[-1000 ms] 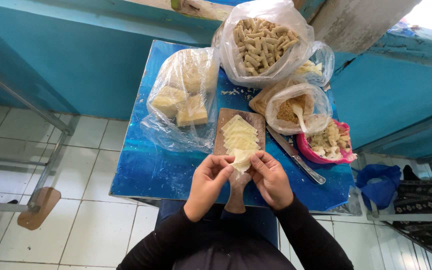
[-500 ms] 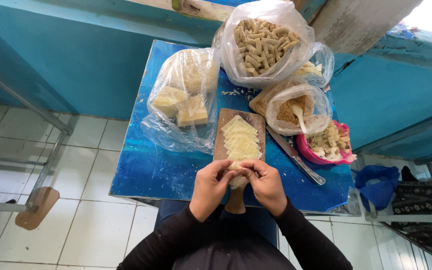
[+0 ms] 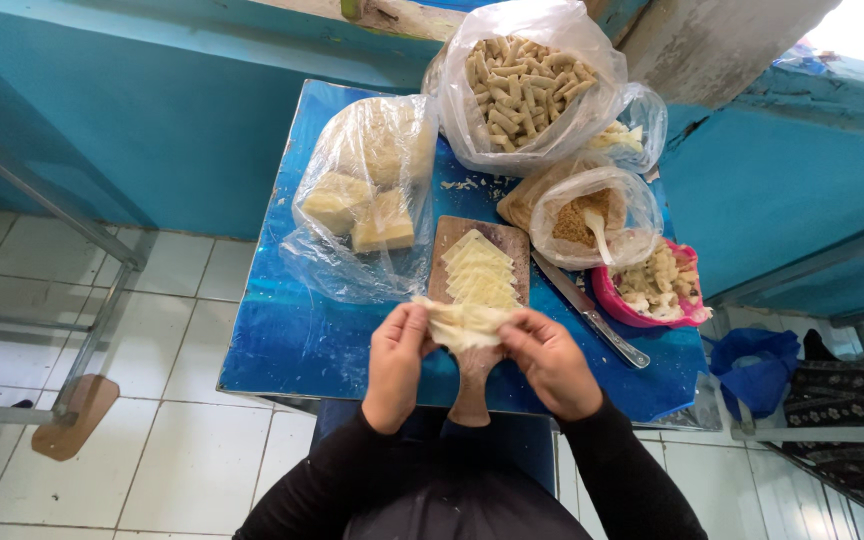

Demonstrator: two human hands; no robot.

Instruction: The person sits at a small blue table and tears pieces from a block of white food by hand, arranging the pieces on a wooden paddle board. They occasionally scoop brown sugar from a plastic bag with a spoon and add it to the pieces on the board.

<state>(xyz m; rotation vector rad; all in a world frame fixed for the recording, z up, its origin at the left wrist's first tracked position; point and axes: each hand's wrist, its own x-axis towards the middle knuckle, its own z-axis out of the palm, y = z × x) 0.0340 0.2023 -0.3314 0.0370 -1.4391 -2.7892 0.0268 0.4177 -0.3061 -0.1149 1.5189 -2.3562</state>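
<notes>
My left hand (image 3: 397, 362) and right hand (image 3: 552, 362) pinch a thin, pale, crumpled dough sheet (image 3: 464, 324) between them; just beyond it, flat stacked sheets (image 3: 479, 276) on a wooden board (image 3: 449, 236).

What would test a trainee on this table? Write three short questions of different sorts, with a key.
1. True or false: both hands hold one pale wrapper.
2. What do the stacked wrappers lie on: A a plate, B a wooden board, C a pink bowl?
3. Fill in: the knife lies between the board and the pink ____.

Key: 1 true; 2 B; 3 bowl.
</notes>
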